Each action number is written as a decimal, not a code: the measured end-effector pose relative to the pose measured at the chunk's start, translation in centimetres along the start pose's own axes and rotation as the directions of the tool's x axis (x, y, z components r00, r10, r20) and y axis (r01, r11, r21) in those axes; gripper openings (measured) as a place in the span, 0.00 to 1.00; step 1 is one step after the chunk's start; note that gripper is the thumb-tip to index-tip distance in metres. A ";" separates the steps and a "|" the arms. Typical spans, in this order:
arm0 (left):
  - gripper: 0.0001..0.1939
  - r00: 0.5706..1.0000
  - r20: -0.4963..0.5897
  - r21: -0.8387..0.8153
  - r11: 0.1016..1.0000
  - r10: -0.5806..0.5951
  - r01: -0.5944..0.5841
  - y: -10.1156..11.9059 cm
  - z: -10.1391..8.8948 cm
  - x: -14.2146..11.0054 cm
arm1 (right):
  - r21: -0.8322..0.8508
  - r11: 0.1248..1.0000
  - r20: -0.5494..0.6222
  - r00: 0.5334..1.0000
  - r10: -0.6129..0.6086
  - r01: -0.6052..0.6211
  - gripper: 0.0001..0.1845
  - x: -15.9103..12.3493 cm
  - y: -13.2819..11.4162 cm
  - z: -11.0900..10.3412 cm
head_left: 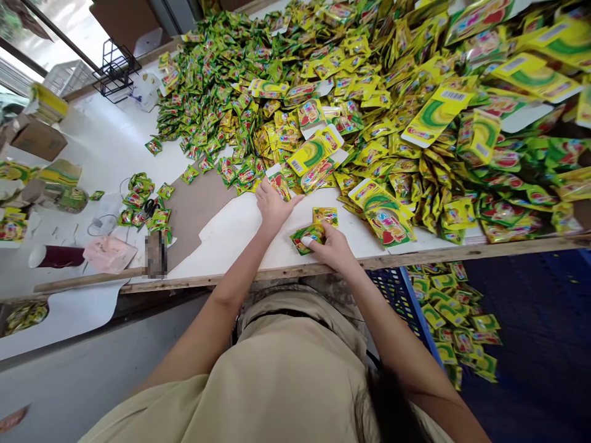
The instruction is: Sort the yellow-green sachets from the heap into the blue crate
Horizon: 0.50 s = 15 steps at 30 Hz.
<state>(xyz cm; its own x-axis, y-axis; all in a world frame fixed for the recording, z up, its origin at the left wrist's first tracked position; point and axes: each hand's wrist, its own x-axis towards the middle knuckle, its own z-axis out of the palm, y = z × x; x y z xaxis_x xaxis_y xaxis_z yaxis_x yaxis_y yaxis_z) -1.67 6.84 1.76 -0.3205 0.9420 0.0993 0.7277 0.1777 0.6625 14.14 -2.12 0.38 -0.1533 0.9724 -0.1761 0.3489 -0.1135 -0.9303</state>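
Observation:
Small glossy green sachets with red fruit print [305,239] are in my right hand [335,247], thumb pressed on top, just above the table's front edge. A yellow sachet [325,215] lies flat beyond its fingers. My left hand [273,208] reaches to the near edge of the pile, its thumb spread away from the fingers. Its fingertips are at a small red-and-green printed packet [278,183]; whether they touch it I cannot tell. Just behind lies a yellow carton with a green swirl [315,151]. Another flat carton [385,215] leans on the pile to the right.
A large heap of sachets [221,92] covers the back of the white table [231,231]. Brown cardboard [203,197] lies left, near loose sachets and scissors [149,208]. A wire rack [115,71] stands behind. Below right, a blue crate [418,317] holds filled yellow packs [455,307].

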 end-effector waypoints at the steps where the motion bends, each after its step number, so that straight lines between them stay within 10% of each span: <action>1: 0.46 1.000 0.017 0.044 0.999 -0.020 0.019 -0.1 0.2 0.5 | 0.004 1.000 -0.012 1.000 -0.009 0.009 0.16 -0.2 0.0 -0.2; 9: 0.30 0.941 0.296 0.157 0.963 0.165 -0.218 -2.0 -3.1 -4.5 | 0.294 0.945 -0.284 0.957 -0.059 0.146 0.19 -0.2 -0.8 -3.3; 15: 0.28 0.829 0.450 0.069 0.912 0.332 -0.403 -1.3 -4.2 -8.5 | 0.130 0.942 -0.462 0.859 -0.220 0.311 0.16 1.1 -3.2 -3.3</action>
<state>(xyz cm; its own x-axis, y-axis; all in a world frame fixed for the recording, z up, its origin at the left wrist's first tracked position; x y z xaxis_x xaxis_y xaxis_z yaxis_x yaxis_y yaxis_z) -2.37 -2.61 3.16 0.2491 0.9679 -0.0319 0.8353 -0.1981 0.5128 15.94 0.03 4.23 0.2189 0.9546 0.2018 0.1606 0.1688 -0.9725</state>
